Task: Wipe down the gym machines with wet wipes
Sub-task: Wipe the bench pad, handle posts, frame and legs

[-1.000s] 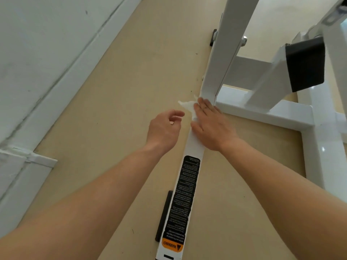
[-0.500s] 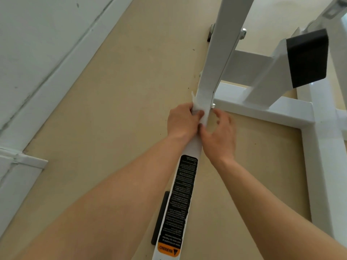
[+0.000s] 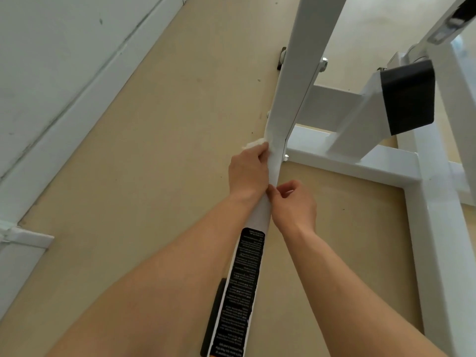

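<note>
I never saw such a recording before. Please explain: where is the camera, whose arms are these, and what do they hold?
The camera sits on a person's head and looks down, so both bare arms are the wearer's own; there is no robot. The left hand grips a white wet wipe wrapped around a slanted white bar of a gym machine. The right hand seems to pinch the wipe's lower edge. Lower on the bar is a black warning label. The machine stands on a beige floor.
</note>
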### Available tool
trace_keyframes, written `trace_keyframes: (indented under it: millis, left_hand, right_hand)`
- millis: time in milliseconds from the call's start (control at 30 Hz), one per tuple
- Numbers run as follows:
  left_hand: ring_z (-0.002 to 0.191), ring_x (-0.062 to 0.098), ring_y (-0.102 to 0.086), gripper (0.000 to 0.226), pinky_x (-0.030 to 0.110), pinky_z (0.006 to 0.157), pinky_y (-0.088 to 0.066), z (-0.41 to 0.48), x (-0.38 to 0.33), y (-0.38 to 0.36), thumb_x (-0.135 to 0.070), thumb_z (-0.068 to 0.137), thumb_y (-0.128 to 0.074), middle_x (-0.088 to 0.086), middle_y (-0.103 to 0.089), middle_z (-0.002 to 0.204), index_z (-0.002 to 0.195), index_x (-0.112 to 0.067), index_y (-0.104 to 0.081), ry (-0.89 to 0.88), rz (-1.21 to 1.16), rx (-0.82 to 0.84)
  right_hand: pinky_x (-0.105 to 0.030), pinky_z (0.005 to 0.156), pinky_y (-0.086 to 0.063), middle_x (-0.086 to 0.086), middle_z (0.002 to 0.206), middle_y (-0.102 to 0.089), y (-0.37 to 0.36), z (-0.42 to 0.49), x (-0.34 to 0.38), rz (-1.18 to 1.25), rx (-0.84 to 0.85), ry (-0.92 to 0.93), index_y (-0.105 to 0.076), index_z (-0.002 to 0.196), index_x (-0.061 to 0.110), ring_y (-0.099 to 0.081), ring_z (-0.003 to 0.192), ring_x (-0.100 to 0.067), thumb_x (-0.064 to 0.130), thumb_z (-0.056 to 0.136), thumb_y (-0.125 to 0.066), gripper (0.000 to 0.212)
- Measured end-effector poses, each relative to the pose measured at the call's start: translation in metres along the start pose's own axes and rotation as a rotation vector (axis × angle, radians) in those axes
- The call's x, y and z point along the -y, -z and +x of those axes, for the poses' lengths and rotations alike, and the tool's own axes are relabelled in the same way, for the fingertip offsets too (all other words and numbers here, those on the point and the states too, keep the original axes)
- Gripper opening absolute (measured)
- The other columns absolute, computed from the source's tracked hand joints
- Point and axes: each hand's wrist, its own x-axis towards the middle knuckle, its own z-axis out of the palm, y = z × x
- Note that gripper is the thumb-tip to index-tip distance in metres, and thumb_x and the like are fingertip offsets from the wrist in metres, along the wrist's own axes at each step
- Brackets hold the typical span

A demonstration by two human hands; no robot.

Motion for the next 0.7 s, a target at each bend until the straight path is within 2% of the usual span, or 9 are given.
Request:
trace_keyframes:
  millis: [67,167,233,300,367,433,567,633,700]
  left_hand:
    - [0.087,0.02,-0.066,0.025,0.035,0.082,-0.051,0.006,0.001,0.003,-0.026,0.099,-0.053,0.004,-0.076,0.097,0.109,-0.021,-0.076,0.023,-0.03,0.021]
    - [0.079,0.024,-0.065,0.026,0.031,0.065,-0.045,0.023,-0.01,0.007,-0.025,0.097,-0.053,0.004,-0.072,0.079,0.095,-0.017,-0.078,0.085,0.001,0.043]
    - [0.079,0.023,-0.067,0.025,0.026,0.064,-0.041,0.019,-0.01,0.012,-0.027,0.096,-0.056,0.002,-0.074,0.08,0.094,-0.019,-0.079,0.085,0.032,0.061]
    - [0.085,0.015,-0.07,0.021,0.02,0.068,-0.042,0.003,-0.003,0.024,-0.03,0.094,-0.061,-0.002,-0.077,0.089,0.098,-0.022,-0.08,0.068,0.052,0.094]
    - [0.088,0.006,-0.07,0.017,0.013,0.074,-0.046,-0.014,0.005,0.038,-0.026,0.09,-0.068,-0.006,-0.077,0.095,0.101,-0.022,-0.08,0.064,-0.032,0.103]
    - [0.086,0.001,-0.069,0.017,0.008,0.078,-0.048,-0.022,0.007,0.045,-0.017,0.088,-0.07,-0.008,-0.077,0.097,0.101,-0.021,-0.08,0.044,-0.131,0.09]
    - [0.091,0.009,-0.072,0.032,0.026,0.089,-0.058,-0.024,-0.006,0.043,0.003,0.09,-0.058,0.001,-0.076,0.104,0.112,-0.012,-0.076,0.041,-0.324,0.213]
    - [0.091,0.011,-0.07,0.038,0.024,0.082,-0.059,-0.023,-0.013,0.046,0.007,0.094,-0.051,0.003,-0.074,0.109,0.122,-0.013,-0.069,0.126,-0.468,0.339]
    - [0.086,0.01,-0.069,0.043,0.023,0.079,-0.057,-0.022,-0.014,0.052,0.003,0.096,-0.047,-0.001,-0.073,0.112,0.128,-0.021,-0.064,0.178,-0.474,0.342]
  right_hand:
    - [-0.034,0.073,-0.048,0.007,0.082,-0.062,0.0,0.001,0.001,-0.032,0.003,0.018,-0.059,0.089,0.021,-0.06,0.079,-0.014,0.039,0.093,-0.066,0.02]
    - [-0.034,0.072,-0.048,0.007,0.082,-0.062,0.002,0.002,0.004,-0.06,0.013,0.024,-0.059,0.089,0.021,-0.061,0.08,-0.015,0.04,0.093,-0.066,0.02]
    - [-0.036,0.076,-0.052,0.008,0.086,-0.064,0.005,0.001,0.004,-0.09,0.021,0.027,-0.06,0.089,0.024,-0.063,0.084,-0.016,0.043,0.091,-0.067,0.02]
    - [-0.037,0.083,-0.053,0.01,0.1,-0.065,0.007,-0.001,0.003,-0.11,0.01,0.078,-0.062,0.102,0.028,-0.064,0.096,-0.016,0.042,0.09,-0.069,0.02]
    - [-0.038,0.096,-0.05,0.012,0.127,-0.06,0.005,-0.001,0.002,-0.112,0.001,0.235,-0.059,0.128,0.035,-0.059,0.114,-0.014,0.031,0.092,-0.068,0.038]
    - [-0.034,0.107,-0.044,0.014,0.142,-0.054,0.003,0.0,0.003,-0.08,0.031,0.408,-0.052,0.142,0.036,-0.052,0.127,-0.009,0.02,0.096,-0.06,0.049]
    - [-0.021,0.104,-0.043,0.012,0.135,-0.062,0.006,0.006,0.012,0.073,0.057,0.463,-0.057,0.14,0.028,-0.055,0.124,-0.003,0.019,0.098,-0.059,0.043]
    - [-0.025,0.099,-0.048,0.008,0.123,-0.07,0.011,0.014,0.014,0.1,-0.007,0.411,-0.066,0.129,0.024,-0.063,0.112,-0.007,0.019,0.095,-0.064,0.035]
    - [-0.028,0.091,-0.051,0.004,0.105,-0.074,0.017,0.027,0.015,0.071,-0.16,0.328,-0.073,0.113,0.02,-0.066,0.099,-0.014,0.016,0.092,-0.064,0.023]
